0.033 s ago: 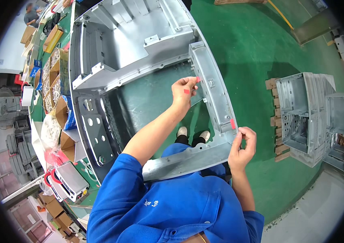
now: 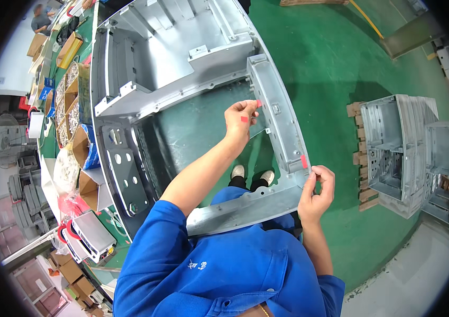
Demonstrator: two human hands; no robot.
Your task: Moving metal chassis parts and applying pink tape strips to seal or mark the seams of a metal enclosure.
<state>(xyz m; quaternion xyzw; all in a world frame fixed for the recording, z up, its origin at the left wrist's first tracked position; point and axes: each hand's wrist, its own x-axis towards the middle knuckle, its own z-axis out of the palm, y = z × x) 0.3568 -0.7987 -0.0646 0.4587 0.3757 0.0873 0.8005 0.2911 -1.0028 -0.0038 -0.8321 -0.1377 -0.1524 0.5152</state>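
Observation:
A large grey sheet-metal frame (image 2: 243,207) stands in front of me, with an open bay on its near side and a ribbed, closed-bottom section beyond. My left hand (image 2: 238,121) reaches over the bay and pinches a small red piece of tape (image 2: 258,103) beside the right-hand beam (image 2: 270,100). A second red piece (image 2: 244,119) is stuck to the back of that hand. Near the frame's right corner, a red strip (image 2: 303,161) lies on the beam. Just below it my right hand (image 2: 317,193) has thumb and forefinger pinched at the outer edge; what they hold, if anything, is hidden.
On the left, a green workbench carries divided boxes of small hardware (image 2: 67,105), cardboard boxes and a white device (image 2: 93,232) with red rolls by it. Stacked metal housings (image 2: 399,153) stand on a wooden pallet (image 2: 363,158) to the right. A person (image 2: 41,22) is at the far left.

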